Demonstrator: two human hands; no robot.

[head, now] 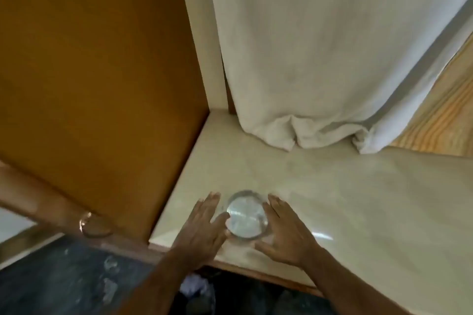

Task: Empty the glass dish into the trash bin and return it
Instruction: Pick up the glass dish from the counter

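A small round clear glass dish (pixel 246 217) rests on the pale stone counter (pixel 358 199) near its front left corner. My left hand (pixel 202 227) lies flat against the dish's left side, fingers straight and thumb touching the rim. My right hand (pixel 284 230) sits against its right side, fingers spread and extended. Both hands flank the dish without curling around it. What is inside the dish cannot be made out through the blur. No trash bin is in view.
A brown wooden cabinet panel (pixel 97 84) stands left of the counter. A white curtain (pixel 320 59) hangs at the back and bunches on the counter. A striped wooden surface (pixel 445 115) shows at right. Dark floor (pixel 64 284) lies below the counter edge.
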